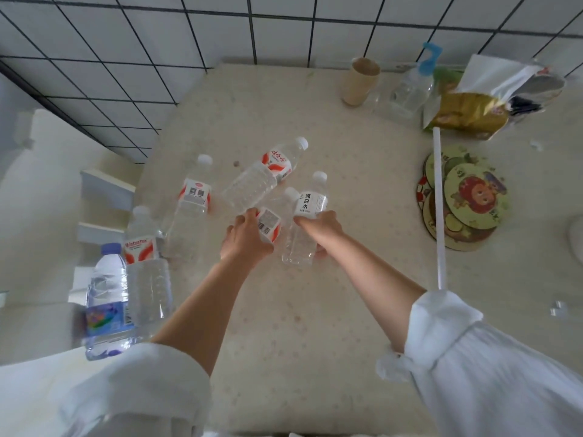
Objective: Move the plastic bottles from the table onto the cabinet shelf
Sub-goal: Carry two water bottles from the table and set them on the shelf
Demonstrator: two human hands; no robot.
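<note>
Several clear plastic bottles stand or lie on the beige table [315, 310]. My left hand [244, 238] is shut on a red-and-white labelled bottle [269, 227] near the table's middle. My right hand [321, 230] is shut on a white-labelled bottle [307, 212] beside it. A red-labelled bottle [262, 176] lies tilted just beyond my hands. Another red-labelled bottle [192, 203] stands to the left. At the table's left edge stand a red-labelled bottle [143, 257] and a blue-labelled bottle [105, 301]. A white cabinet with shelves [101, 190] is beyond the table's left edge.
At the back right stand a brown paper cup [359, 80], a clear bottle with a blue cap [410, 86] and an opened gold snack bag [473, 111]. Round cartoon coasters [467, 197] and a white straw [438, 209] lie at the right. A tiled wall [220, 26] is behind.
</note>
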